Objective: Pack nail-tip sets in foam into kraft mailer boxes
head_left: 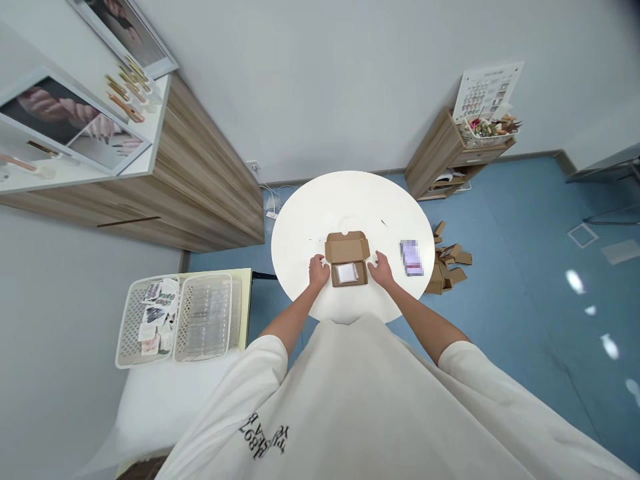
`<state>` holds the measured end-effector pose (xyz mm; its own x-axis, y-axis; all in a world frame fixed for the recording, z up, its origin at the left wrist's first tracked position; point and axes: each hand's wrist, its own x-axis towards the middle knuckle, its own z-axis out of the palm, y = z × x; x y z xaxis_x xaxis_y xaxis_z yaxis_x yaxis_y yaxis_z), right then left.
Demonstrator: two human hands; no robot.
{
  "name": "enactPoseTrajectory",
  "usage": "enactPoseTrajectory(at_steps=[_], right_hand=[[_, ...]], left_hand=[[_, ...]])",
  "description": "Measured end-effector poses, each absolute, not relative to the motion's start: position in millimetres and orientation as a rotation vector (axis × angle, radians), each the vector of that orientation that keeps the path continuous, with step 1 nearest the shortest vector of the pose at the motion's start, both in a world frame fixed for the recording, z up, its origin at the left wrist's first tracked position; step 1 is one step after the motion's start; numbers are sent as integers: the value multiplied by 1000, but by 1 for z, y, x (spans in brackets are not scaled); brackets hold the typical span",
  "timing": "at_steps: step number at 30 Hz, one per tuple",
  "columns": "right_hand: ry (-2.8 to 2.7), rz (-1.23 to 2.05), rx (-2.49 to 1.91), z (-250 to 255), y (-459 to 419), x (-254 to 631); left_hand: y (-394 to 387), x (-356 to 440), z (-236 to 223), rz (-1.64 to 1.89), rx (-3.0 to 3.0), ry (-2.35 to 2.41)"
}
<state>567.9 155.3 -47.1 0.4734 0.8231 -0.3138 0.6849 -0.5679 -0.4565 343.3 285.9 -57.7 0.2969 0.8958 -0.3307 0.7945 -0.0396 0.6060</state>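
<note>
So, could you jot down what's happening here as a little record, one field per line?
Surface: rounded white table
Container: small brown cardboard box, lid open
Inside the box: flat white packet
Left hand: beside the box's left side, fingers apart
Right hand: beside the box's right side, fingers apart
Further right on table: purple rectangular item, details blurred
Floor, right of table: heap of brown cardboard boxes
Person's left: white plastic lattice basket holding assorted packets
</note>
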Motion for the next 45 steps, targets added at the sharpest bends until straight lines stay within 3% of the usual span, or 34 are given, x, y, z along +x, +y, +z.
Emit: enactPoseTrajectory(at_steps=[3, 9, 16, 29, 39, 45], right_hand=[[-992, 887, -2341, -46, 172, 578], [-909, 1070, -2038, -40, 190, 572], [-730, 1127, -1982, -38, 192, 560], [-412, 1322, -1795, -19, 192, 573], [-494, 1263, -1824, -16, 188, 573], [-905, 1165, -1972, -34, 162, 558]], left_hand=[[302, 350, -58, 182, 1612, 1540], [307, 364, -60, 227, 1344, 1362], [300, 365, -64, 296, 1248, 1262], [317, 357, -30, 260, 1174, 1175], [317, 344, -29, 252, 1364, 1172], [292, 326, -53, 142, 1693, 1114]])
